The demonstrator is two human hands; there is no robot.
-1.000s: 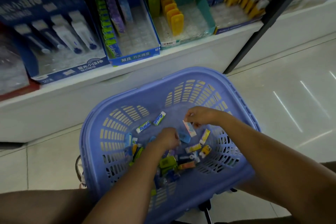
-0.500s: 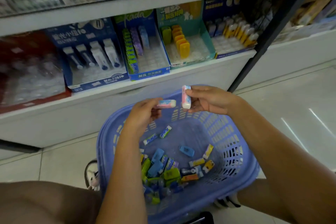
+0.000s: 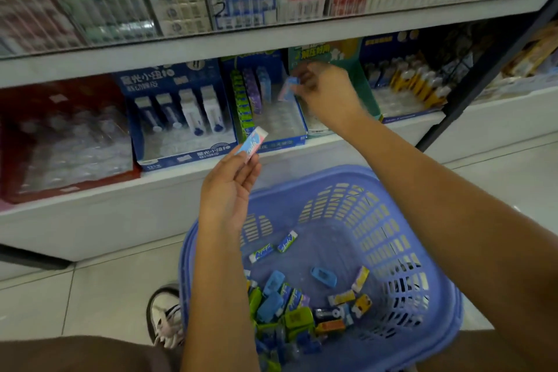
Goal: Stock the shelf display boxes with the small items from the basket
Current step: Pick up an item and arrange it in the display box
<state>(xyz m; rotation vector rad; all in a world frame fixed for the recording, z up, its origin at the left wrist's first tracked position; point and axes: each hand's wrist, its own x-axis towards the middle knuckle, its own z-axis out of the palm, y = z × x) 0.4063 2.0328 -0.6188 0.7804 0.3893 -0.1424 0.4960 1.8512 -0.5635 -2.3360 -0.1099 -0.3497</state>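
A blue plastic basket (image 3: 422, 251) sits low in front of me with several small erasers (image 3: 302, 302) piled in its bottom. My left hand (image 3: 229, 190) hovers above the basket's far rim, pinching a pink-and-blue eraser (image 3: 253, 143) by its end. My right hand (image 3: 326, 93) reaches into the shelf and holds a second pink-and-blue eraser (image 3: 287, 89) over the right side of the blue display box (image 3: 271, 142). That box holds rows of green, purple and blue erasers (image 3: 250, 93) along its left side.
On the same shelf (image 3: 151, 187) stand a red box at the left, a blue box of white correction items (image 3: 181, 118), a green box behind my right hand and a box of yellow items (image 3: 416, 90). A black upright post (image 3: 483, 69) rises at the right. My shoe (image 3: 166, 314) rests beside the basket.
Both hands came up out of the basket, each with a pink-and-blue eraser. The right hand has moved forward to the blue display box, and the left hand has lifted slightly.
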